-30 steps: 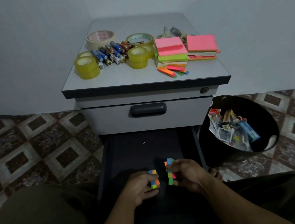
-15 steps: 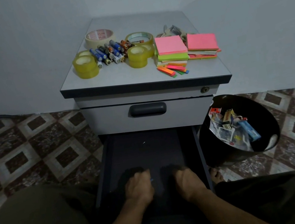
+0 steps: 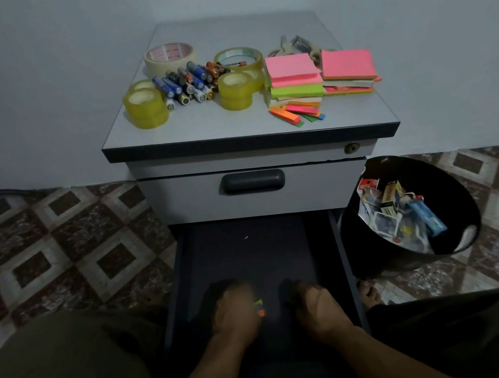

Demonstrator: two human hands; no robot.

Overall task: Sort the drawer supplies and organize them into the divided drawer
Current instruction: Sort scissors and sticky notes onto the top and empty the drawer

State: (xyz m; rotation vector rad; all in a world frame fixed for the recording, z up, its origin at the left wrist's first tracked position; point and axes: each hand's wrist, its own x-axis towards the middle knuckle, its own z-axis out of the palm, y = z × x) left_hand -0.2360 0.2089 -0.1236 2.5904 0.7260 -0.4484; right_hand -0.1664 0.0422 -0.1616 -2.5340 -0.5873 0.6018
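The dark lower drawer (image 3: pixel 245 249) of a grey cabinet stands pulled open. Both my hands reach down into its near end, backs up, fingers curled downward. My left hand (image 3: pixel 233 311) holds a small bundle of coloured sticky flags (image 3: pixel 259 308) that peeks out at its right edge. My right hand (image 3: pixel 315 307) is a little apart to the right; whatever is under it is hidden. On the cabinet top (image 3: pixel 213 125) lie yellow tape rolls (image 3: pixel 145 107), batteries (image 3: pixel 186 83), sticky note pads (image 3: pixel 293 76) and more flags (image 3: pixel 298 112).
The upper drawer with a dark handle (image 3: pixel 253 182) is closed. A black bin (image 3: pixel 440 182) holding packaging leans against the cabinet's right side. Binder clips (image 3: pixel 296 45) lie at the back of the top. Patterned floor tiles surround the cabinet; my knees flank the drawer.
A second ago both hands held coloured flags up above the drawer. They have since gone down into the drawer's near end and turned backs up, hiding most of the flags.
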